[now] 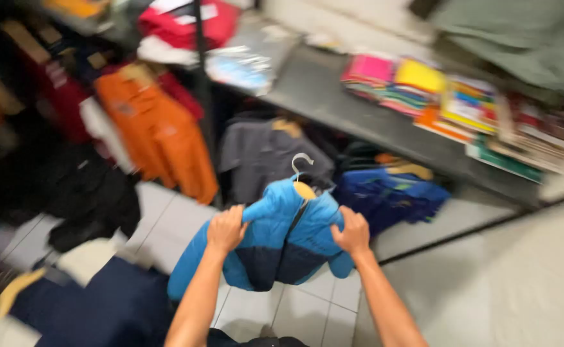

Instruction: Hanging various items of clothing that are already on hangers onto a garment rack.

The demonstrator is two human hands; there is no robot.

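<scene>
A light blue and navy padded jacket [282, 241] hangs on a wooden hanger with a metal hook [302, 173], held out in front of me above the tiled floor. My left hand [225, 229] grips the jacket's left shoulder. Its right shoulder is gripped by my right hand [353, 232]. The view is motion-blurred.
An orange jacket [160, 135], a grey jacket [266, 154] and a dark blue garment [388, 193] hang under a grey shelf [333, 103]. Stacks of folded colourful clothes [423, 90] lie on the shelf. Dark garments [95, 199] and a navy piece [102, 302] sit at the left.
</scene>
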